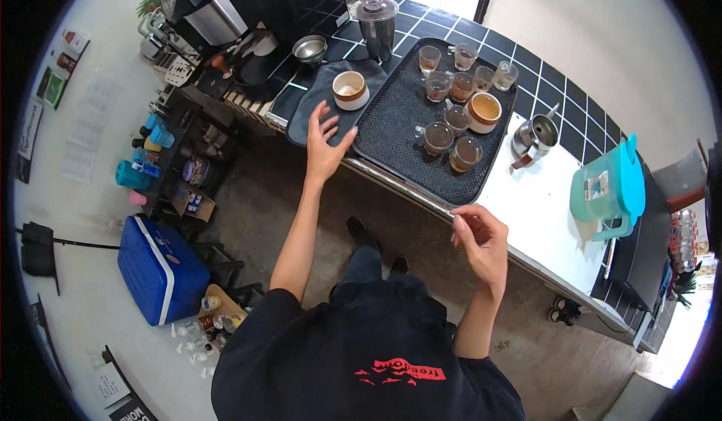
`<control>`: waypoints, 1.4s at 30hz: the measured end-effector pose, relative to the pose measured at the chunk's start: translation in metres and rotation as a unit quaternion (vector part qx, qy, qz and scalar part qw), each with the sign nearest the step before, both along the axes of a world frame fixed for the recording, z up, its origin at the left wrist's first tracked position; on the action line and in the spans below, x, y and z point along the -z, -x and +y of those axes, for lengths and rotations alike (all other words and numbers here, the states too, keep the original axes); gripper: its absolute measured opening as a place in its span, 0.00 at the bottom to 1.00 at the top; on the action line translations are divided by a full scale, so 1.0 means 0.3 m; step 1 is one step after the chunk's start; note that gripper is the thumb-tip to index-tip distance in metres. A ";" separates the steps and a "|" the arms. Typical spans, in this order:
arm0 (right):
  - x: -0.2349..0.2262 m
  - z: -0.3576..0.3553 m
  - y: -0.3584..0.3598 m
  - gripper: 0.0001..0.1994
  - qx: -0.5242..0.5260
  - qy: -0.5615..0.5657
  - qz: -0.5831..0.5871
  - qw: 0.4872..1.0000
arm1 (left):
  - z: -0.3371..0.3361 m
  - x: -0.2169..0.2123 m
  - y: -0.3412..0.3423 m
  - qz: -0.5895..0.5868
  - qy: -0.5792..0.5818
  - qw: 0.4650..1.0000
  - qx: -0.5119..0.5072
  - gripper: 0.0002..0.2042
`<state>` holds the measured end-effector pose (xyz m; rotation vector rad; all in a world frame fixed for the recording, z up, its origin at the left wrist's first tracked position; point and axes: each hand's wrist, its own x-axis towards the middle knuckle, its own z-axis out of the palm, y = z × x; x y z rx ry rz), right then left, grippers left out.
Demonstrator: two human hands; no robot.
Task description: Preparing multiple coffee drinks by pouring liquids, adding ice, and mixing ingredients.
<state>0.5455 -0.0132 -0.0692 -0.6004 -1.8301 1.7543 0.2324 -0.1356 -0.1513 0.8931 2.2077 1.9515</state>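
My left hand [325, 147] is open, its fingers spread beside a cream cup with a brown band [350, 91]. The cup stands upright on a folded dark grey cloth [304, 114], and nothing shows in this hand. By the near right corner of a black textured tray [410, 148], my right hand [481, 244] hovers at the counter's front edge with fingers loosely bent, apart and holding nothing visible. On the tray are several small glasses of brown liquid [438, 139] and a second banded cup [483, 112]. Whether my right fingertips touch the counter edge is unclear.
Right of the tray stand a steel pitcher [534, 139] with a spoon and a teal lidded jug [608, 184]. Behind are a coffee grinder [376, 30] and a metal bowl [309, 48]. A blue cooler [162, 270] sits at the left.
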 end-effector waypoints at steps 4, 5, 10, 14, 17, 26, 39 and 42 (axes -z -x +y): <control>0.063 -0.047 -0.019 0.06 -0.022 0.035 -0.020 0.999 | 0.049 -0.024 0.072 0.033 0.037 0.998 -0.036 0.48; 0.079 -0.055 -0.022 0.06 -0.035 0.028 -0.031 0.999 | 0.056 -0.025 0.093 0.036 0.038 0.998 -0.032 0.48; 0.114 -0.082 -0.038 0.08 -0.038 0.044 -0.051 0.997 | 0.107 -0.043 0.180 0.083 0.158 0.984 -0.021 0.51; 0.122 -0.084 -0.041 0.09 -0.020 0.041 -0.044 0.998 | 0.144 -0.056 0.201 0.126 0.143 0.982 -0.007 0.38; 0.125 -0.080 -0.048 0.09 -0.015 0.042 -0.044 0.998 | 0.134 -0.057 0.245 0.111 0.148 0.983 -0.009 0.33; 0.114 -0.083 -0.085 0.09 -0.028 0.041 -0.053 0.997 | 0.116 -0.022 0.296 0.062 0.155 0.985 0.041 0.33; 0.171 -0.081 -0.168 0.08 -0.120 0.049 -0.085 0.988 | -0.067 -0.001 -0.076 -0.090 -0.082 0.983 -0.135 0.23; 0.196 -0.105 -0.143 0.08 -0.166 0.051 -0.098 0.980 | -0.163 0.060 -0.216 -0.096 -0.159 0.968 -0.167 0.20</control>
